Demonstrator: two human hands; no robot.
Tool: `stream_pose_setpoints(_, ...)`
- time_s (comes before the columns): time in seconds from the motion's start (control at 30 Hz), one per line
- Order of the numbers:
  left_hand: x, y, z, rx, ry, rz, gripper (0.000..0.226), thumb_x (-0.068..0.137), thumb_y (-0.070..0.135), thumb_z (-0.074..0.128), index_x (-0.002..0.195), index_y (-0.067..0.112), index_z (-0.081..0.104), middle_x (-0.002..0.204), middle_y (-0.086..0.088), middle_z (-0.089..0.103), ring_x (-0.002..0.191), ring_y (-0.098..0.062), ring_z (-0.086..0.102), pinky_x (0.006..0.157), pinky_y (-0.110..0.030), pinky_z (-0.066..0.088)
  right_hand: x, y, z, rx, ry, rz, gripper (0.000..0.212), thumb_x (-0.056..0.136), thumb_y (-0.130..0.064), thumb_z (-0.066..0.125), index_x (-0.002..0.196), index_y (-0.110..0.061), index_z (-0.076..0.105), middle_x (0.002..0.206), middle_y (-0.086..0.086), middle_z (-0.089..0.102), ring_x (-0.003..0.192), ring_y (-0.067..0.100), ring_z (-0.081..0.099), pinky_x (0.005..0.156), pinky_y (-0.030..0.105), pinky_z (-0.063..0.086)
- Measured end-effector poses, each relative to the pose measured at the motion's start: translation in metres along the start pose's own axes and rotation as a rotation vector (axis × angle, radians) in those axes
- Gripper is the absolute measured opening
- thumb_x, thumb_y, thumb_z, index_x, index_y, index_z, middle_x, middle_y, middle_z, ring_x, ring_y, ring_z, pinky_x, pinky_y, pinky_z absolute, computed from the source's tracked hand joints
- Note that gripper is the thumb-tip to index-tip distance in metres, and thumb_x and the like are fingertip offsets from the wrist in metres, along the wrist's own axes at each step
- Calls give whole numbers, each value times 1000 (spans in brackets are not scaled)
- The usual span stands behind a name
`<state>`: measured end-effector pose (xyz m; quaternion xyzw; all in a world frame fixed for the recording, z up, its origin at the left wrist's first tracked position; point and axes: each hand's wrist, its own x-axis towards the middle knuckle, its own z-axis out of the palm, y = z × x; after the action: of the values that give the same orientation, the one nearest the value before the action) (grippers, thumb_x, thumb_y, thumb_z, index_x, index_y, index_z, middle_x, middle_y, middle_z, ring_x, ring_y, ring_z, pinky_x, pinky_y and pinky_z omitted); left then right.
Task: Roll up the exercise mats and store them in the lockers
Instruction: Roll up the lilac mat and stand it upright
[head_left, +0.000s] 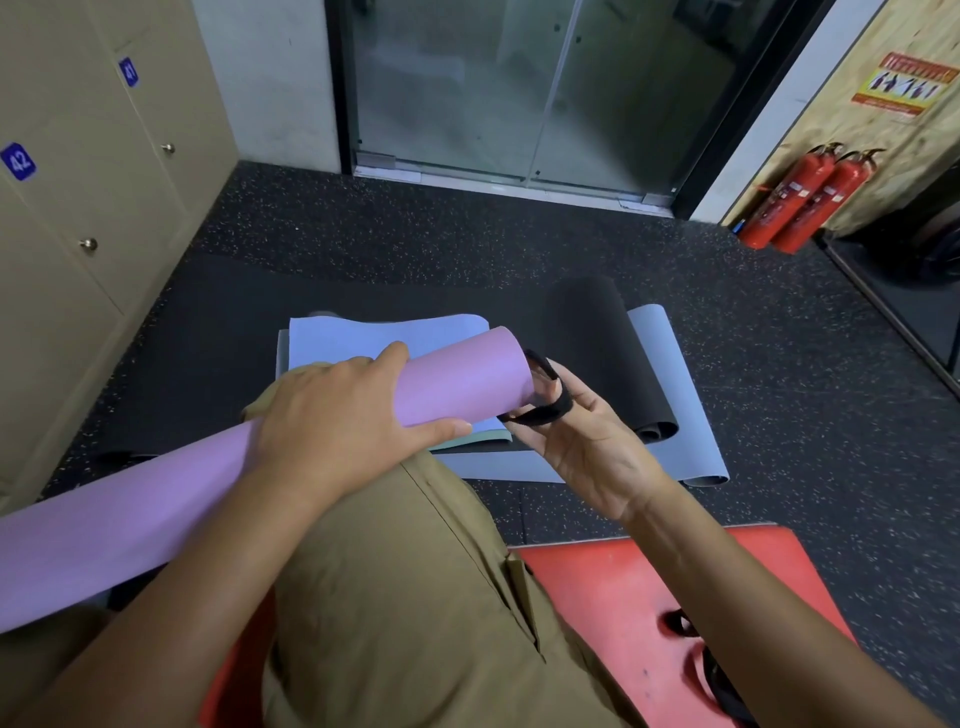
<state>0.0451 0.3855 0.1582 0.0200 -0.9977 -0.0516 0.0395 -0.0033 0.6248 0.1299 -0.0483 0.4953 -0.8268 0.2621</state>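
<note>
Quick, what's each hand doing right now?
Left hand: grips the rolled purple mat.
Right hand: holds a black strap looped over its fingers, beside the mat's end.

I lose the purple rolled mat (457, 382) at the left edge; my left hand (343, 415) covers its middle; the poster (901, 85) lettering is too small to read; the black strap (719, 675) on the red mat (613, 587) runs off the bottom (length unknowable).
</note>
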Motion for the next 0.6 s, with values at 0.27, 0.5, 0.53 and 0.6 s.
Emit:
stream_pose_setpoints(0.27, -1, 3, 2, -34, -2, 16, 75, 66, 100, 30, 100, 34, 34, 95, 6, 63, 88, -29, 61, 66, -39, 34, 14, -9, 2, -250, -38, -9, 52, 92, -17, 72, 141, -14, 56, 147, 12, 56, 136, 34, 53, 111, 46, 47)
stream_pose_setpoints(0.5, 0, 9, 3, -22, -9, 23, 72, 69, 97, 34, 99, 32, 29, 91, 4, 57, 92, -29, 62, 66, -38, 31, 40, -28, 12, -495, -87, 49, 51, 91, -18, 71, 140, -24, 56, 131, -1, 63, 110, 20, 64, 98, 43, 54)
stream_pose_setpoints(0.53, 0, 11, 3, -26, -12, 31, 71, 68, 96, 34, 98, 32, 27, 90, 4, 56, 92, -29, 63, 67, -38, 32, 43, -30, 17, -527, -93, 59, 53, 89, -21, 71, 140, -23, 56, 126, -2, 63, 105, 17, 65, 90, 38, 56)
stream_pose_setpoints(0.6, 1, 11, 3, -45, -31, 27, 71, 67, 97, 34, 97, 33, 26, 89, 4, 54, 91, -29, 63, 67, -37, 33, 48, -31, 28, -587, -103, 72, 55, 85, -23, 74, 137, -22, 57, 119, -4, 63, 98, 13, 66, 80, 29, 55)
